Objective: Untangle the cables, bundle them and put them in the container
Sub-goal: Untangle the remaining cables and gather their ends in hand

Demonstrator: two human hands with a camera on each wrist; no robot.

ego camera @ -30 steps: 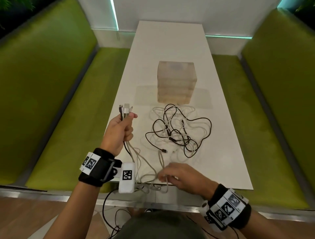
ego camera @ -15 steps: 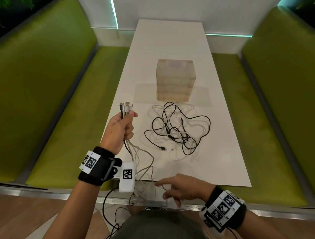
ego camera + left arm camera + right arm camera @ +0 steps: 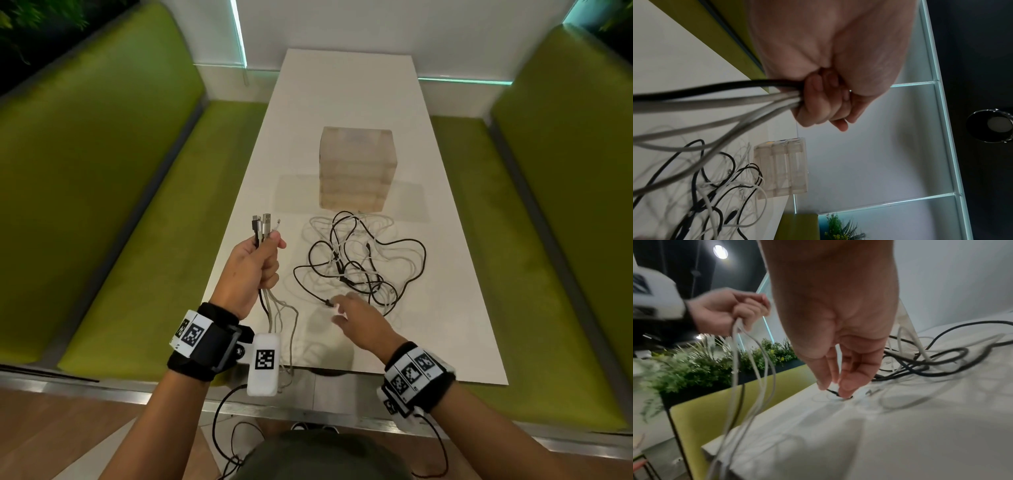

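Note:
My left hand (image 3: 253, 267) is raised at the table's left edge and grips several cable ends (image 3: 263, 228), black and grey, plugs pointing up. Their cords (image 3: 715, 100) hang down over the near edge. A tangle of black and white cables (image 3: 359, 263) lies mid-table in front of a translucent box container (image 3: 356, 168). My right hand (image 3: 356, 318) reaches into the tangle's near side. Its fingers are nearly straight, and the fingertips (image 3: 846, 386) touch a black plug (image 3: 833, 392) that lies on the table.
The white table (image 3: 342, 96) is long and narrow, with green benches (image 3: 137, 205) along both sides. A white wall closes the far end. A white camera unit (image 3: 263, 363) hangs from my left wrist above the near table edge.
My right hand has let go of the grey cords at the near edge and moved forward to the black plug. The left hand has stayed up with its cable ends.

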